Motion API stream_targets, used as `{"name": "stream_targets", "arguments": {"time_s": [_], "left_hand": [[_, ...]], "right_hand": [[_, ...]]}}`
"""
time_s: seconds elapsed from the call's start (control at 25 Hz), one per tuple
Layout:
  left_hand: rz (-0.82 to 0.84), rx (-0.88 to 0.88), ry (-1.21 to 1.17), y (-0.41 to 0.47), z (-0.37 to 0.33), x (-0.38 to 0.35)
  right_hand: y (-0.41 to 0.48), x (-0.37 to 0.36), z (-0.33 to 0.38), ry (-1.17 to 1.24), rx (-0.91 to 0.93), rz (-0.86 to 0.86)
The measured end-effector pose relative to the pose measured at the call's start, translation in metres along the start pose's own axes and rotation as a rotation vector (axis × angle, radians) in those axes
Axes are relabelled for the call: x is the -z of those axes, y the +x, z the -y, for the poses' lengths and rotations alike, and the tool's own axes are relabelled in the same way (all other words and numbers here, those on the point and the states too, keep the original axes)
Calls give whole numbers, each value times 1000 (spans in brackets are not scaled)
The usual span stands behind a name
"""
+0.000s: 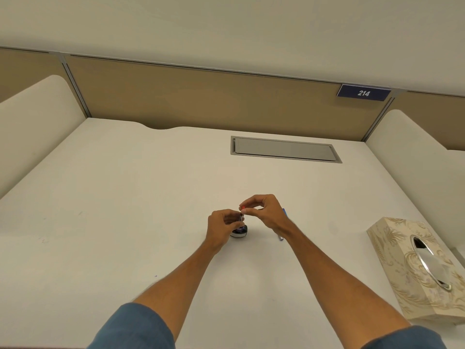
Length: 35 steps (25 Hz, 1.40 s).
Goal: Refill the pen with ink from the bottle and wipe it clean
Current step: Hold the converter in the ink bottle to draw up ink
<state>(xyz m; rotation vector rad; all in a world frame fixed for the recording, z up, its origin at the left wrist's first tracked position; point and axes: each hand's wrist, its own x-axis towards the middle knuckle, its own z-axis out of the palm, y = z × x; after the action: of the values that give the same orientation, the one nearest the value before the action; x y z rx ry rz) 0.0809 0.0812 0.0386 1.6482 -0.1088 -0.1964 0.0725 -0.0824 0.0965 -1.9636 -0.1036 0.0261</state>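
Note:
A small dark ink bottle [240,232] stands on the white desk [151,197], just right of my left hand [221,226]. My left hand's fingers curl around the bottle's top. A thin pen part [242,215] with a red end stands upright over the bottle's mouth. My right hand [264,210] pinches its upper end from the right. A blue pen piece [283,213] lies on the desk behind my right wrist, mostly hidden, with its tip [280,238] showing below the forearm.
An ornate cream tissue box [412,268] with a silver oval opening sits at the desk's right edge. A grey cable hatch [284,149] is set into the desk at the back. Cream dividers flank both sides, a tan partition stands behind.

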Motion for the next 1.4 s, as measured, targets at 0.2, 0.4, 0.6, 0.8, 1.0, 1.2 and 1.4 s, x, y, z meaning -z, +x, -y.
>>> {"name": "stream_targets", "arguments": {"time_s": [0.2, 0.4, 0.6, 0.8, 1.0, 1.2, 1.4], "left_hand": [[5, -11, 4, -1, -1, 0], [2, -13, 9, 0, 0, 0], [1, -10, 6, 0, 0, 0], [2, -12, 20, 0, 0, -1], [-3, -17, 20, 0, 0, 0], [2, -5, 1, -1, 0, 0], [2, -10, 3, -1, -1, 0]], "right_hand": [[1, 0, -1, -35, 17, -27], [0, 1, -1, 14, -28, -6], [0, 0, 1, 3, -6, -2], [1, 0, 0, -11, 11, -15], [1, 0, -1, 3, -8, 10], [1, 1, 2, -3, 2, 8], [0, 0, 1, 4, 14, -4]]}}
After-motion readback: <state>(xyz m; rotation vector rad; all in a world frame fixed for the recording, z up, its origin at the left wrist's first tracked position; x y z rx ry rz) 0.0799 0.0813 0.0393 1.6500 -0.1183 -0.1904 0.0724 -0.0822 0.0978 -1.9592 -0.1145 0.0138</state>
